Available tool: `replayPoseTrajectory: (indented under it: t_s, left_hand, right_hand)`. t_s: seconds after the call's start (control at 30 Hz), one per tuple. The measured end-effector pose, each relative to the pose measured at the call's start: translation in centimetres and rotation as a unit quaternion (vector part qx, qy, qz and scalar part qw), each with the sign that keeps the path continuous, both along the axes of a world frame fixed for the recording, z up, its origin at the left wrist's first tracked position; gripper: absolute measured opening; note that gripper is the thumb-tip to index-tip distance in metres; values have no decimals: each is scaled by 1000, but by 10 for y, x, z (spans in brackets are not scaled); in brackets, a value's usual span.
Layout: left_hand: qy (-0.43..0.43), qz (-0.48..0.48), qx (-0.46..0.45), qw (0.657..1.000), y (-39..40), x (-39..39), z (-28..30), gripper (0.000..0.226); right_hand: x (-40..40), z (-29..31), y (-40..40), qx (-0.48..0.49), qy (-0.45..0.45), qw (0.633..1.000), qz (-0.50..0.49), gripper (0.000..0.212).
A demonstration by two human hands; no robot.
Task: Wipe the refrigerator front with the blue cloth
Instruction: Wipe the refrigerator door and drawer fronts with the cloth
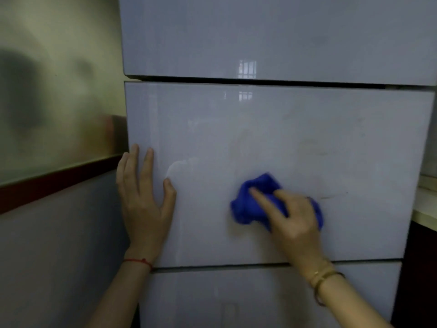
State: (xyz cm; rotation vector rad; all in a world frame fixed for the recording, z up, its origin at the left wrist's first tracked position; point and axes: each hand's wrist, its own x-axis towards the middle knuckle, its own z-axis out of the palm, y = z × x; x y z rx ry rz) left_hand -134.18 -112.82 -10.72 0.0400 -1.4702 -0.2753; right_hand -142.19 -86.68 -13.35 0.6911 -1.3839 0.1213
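Midway, the blue cloth (254, 204) is pressed to the refrigerator's middle door (307, 129) by the right hand (293, 221), fingers curled over it; the left hand (144, 204) is laid flat, fingers spread, at the door's left edge. Smudges toward the right edge likely need wiping next.

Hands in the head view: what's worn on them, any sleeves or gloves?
No gloves or sleeves; both forearms are bare. The left hand has a thin red string bracelet at the wrist. The right hand has gold-coloured bangles at the wrist.
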Motion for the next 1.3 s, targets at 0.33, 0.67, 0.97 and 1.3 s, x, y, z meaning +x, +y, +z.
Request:
replayPoseTrajectory:
  t_s: [0.33,0.67,0.97,1.3]
  left_hand:
    - [-10,1,3,1000,2,-1,0,52]
    - [0,2,3,1000,4,-2,0,51]
    - [0,2,-5,1000,2,-1,0,52]
    - [3,-2,-2,1000,3,0,-1,51]
  right_hand:
    - [3,35,-38,-94,9,995,38,53]
    - [-21,44,46,-361,-86,922,112,41]
    - [-13,-24,26,-134,-65,988,26,54]
    - [-6,18,-10,-125,-22,992,21,55]
